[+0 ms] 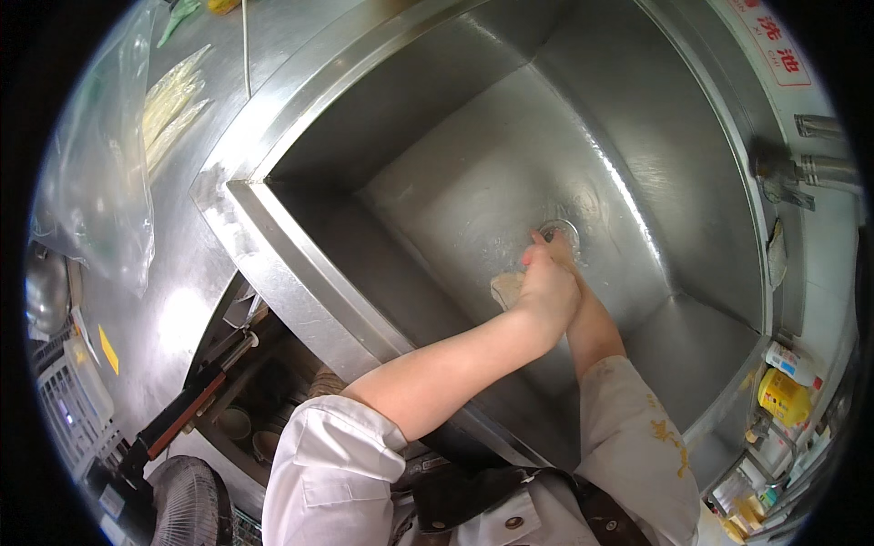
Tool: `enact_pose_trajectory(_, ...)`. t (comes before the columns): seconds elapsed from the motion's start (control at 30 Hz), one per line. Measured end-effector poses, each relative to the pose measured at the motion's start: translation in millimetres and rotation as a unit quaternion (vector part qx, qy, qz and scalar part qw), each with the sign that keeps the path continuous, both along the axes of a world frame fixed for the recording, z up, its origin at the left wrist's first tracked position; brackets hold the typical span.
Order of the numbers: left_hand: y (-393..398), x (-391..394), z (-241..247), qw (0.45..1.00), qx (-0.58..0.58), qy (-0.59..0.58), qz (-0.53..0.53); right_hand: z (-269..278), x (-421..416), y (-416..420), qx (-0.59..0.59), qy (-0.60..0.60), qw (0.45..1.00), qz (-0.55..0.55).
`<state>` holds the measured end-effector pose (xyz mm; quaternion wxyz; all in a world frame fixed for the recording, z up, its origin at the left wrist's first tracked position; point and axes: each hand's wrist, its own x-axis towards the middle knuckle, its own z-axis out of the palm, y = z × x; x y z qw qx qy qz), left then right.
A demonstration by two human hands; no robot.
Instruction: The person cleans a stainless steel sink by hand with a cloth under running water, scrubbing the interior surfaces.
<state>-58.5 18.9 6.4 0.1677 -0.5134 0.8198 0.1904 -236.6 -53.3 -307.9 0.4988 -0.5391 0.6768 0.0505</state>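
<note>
Both my hands are together low in a deep stainless steel sink (464,157), close to its round drain (565,232). My left hand (546,276) lies over my right hand (561,249), and partly covers it. A beige cloth (506,288) shows beside my left hand; whether a finger grips it is hidden. The fingers of my right hand reach over the drain, and what lies between the two hands cannot be seen. The sink floor looks wet around them.
On the steel counter (171,273) at the left are a clear plastic bag (102,157) and pale plastic gloves (174,109). Metal taps (826,170) stand beyond the right rim. A yellow bottle (784,397) and a white bottle (792,365) stand at the lower right. A fan (188,501) is at the lower left.
</note>
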Motion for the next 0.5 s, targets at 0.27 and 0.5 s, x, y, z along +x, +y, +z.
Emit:
enact_pose_trajectory(0.27, -2, 6, 0, 1.000, -0.004, 0.006, -0.017, 6, 13, 7, -0.137, 0.097, 0.984, 0.054)
enact_pose_trajectory(0.5, 3, 7, -3, 1.000, -0.020, -0.012, -0.006, 5, 18, -4, -0.044, 0.030, 0.996, 0.068)
